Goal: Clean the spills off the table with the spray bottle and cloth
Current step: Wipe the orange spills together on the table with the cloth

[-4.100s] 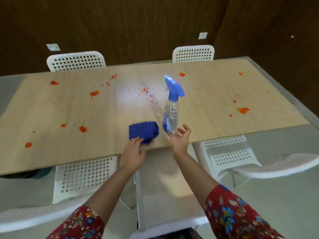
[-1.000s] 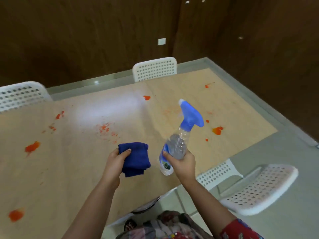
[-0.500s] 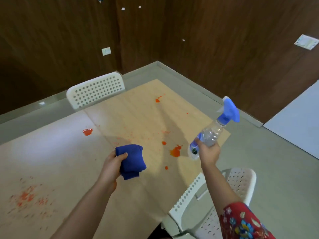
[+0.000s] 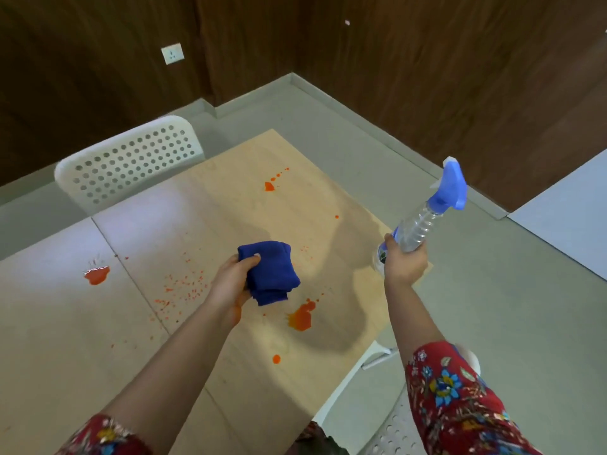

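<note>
Left hand (image 4: pixel 234 281): clenched on the folded blue cloth (image 4: pixel 270 272), raised above the surface (image 4: pixel 59 339) near its right end, thumb on top; folded thick, probably to give a firm wiping pad.
Right hand (image 4: pixel 403 261): wrapped round the lower body of the spray bottle (image 4: pixel 423 214), out beyond the right edge of the surface, over the floor (image 4: pixel 525 323).
Bottle: tilted, blue trigger head (image 4: pixel 451 187) up and away from the body; no finger on the trigger, so seemingly carried rather than aimed.
Spills: large orange blot (image 4: pixel 300 316) just below the cloth; small drop (image 4: pixel 276 358) toward the near edge; scatter of fine specks (image 4: pixel 184 287) left of the cloth; blot (image 4: pixel 270 186) with a trail of dots toward the far right corner; another blot (image 4: pixel 97 274) left of the seam.
Stage: nothing wiped, by the look of it; both tools in hand, right end of the surface lined up first.
Next move, as a judgement: shift grip up to the trigger, point nozzle down at the large blot, then wipe.
Risk: low grip on a tilted bottle, likely awkward for squeezing.
Chairs: white perforated chair (image 4: pixel 131 159) tucked at the far edge; another (image 4: pixel 387 431) at the near right corner.
</note>
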